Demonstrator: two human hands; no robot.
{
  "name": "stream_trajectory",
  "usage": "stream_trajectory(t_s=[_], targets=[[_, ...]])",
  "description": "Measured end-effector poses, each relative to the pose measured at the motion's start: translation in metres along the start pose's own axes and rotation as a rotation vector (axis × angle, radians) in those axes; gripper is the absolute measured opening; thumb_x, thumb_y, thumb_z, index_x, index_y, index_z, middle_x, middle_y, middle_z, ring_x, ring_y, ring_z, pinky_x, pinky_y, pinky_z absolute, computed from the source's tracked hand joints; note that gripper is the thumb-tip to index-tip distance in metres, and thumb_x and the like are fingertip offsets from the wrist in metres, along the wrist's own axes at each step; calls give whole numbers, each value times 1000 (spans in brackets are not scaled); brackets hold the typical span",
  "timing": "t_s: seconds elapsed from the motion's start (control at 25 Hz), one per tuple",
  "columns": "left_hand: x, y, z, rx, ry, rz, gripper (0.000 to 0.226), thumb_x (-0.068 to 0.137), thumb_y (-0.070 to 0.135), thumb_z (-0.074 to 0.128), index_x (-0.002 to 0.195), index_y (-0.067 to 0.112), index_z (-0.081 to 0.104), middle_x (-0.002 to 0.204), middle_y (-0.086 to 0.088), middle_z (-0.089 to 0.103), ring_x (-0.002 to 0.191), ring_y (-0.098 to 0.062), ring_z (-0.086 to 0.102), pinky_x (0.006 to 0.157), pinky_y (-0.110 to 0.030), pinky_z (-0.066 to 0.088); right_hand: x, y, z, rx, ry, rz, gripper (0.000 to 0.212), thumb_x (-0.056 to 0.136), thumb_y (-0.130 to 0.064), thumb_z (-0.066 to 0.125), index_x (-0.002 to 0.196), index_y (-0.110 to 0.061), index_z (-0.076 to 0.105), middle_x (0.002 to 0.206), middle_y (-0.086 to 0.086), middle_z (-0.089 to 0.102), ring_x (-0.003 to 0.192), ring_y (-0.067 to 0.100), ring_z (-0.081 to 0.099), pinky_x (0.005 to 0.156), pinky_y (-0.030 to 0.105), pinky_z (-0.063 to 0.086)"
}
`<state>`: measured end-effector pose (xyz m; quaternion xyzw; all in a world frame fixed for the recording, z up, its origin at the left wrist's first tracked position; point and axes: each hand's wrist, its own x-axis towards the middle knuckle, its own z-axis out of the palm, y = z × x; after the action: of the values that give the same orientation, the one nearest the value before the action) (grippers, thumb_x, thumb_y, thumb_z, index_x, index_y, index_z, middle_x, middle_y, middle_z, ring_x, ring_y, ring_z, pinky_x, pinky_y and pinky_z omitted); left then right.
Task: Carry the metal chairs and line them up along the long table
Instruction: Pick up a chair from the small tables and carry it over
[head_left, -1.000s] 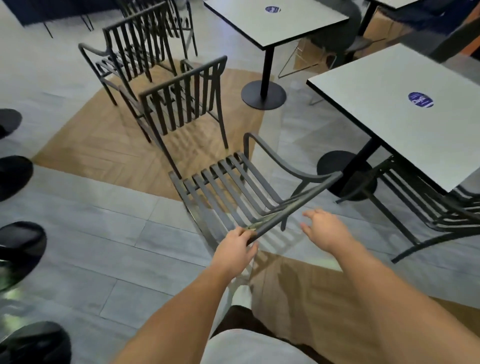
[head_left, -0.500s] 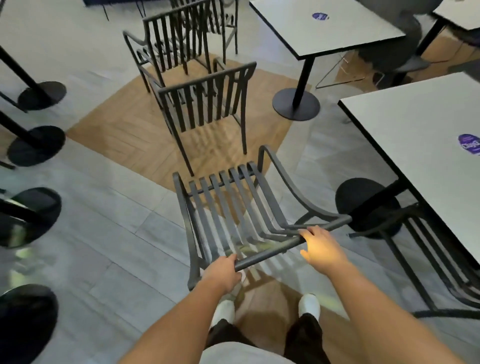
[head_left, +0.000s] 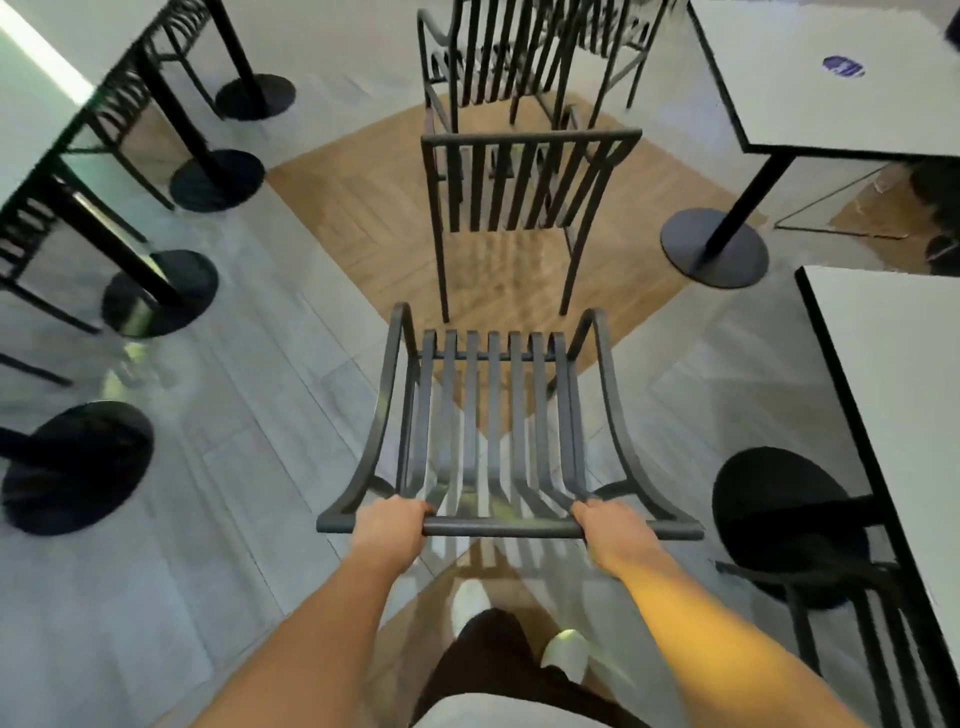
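A dark metal slatted chair stands straight in front of me with its back toward me. My left hand grips the left part of its top rail, and my right hand grips the right part. Just beyond it a second metal chair stands on the wooden floor patch, and a third chair is behind that one. The long table runs along the left edge, on a row of black pedestal bases.
A white square table is close on my right, with a chair tucked under it. Another white table on a round base stands at the far right. More chairs sit under the long table.
The view has swung left, so the chair now faces straight ahead. My right hand went from hovering beside the top rail to gripping it; my left hand keeps its grip.
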<state>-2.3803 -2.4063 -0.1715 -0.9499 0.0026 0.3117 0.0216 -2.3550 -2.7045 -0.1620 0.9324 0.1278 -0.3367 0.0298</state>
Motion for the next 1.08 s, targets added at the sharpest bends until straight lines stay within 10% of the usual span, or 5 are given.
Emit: stream_trajectory(t_s=[0.68, 1.08], targets=[[18, 59, -2, -134, 100, -75, 37, 105, 18, 50, 139, 32, 58, 123, -4, 68, 112, -26, 65, 94, -39, 53, 55, 70, -48, -147, -96, -102, 32, 99, -8, 49, 125, -24, 58, 120, 3, 66, 111, 25, 64, 99, 39, 51], [31, 149, -30, -303, 61, -401, 39, 98, 16, 57, 133, 33, 64, 119, 0, 70, 109, -22, 67, 91, -35, 54, 126, 140, -104, -398, -88, -370, 41, 94, 2, 43, 125, -19, 59, 118, 7, 65, 110, 29, 63, 94, 43, 53]])
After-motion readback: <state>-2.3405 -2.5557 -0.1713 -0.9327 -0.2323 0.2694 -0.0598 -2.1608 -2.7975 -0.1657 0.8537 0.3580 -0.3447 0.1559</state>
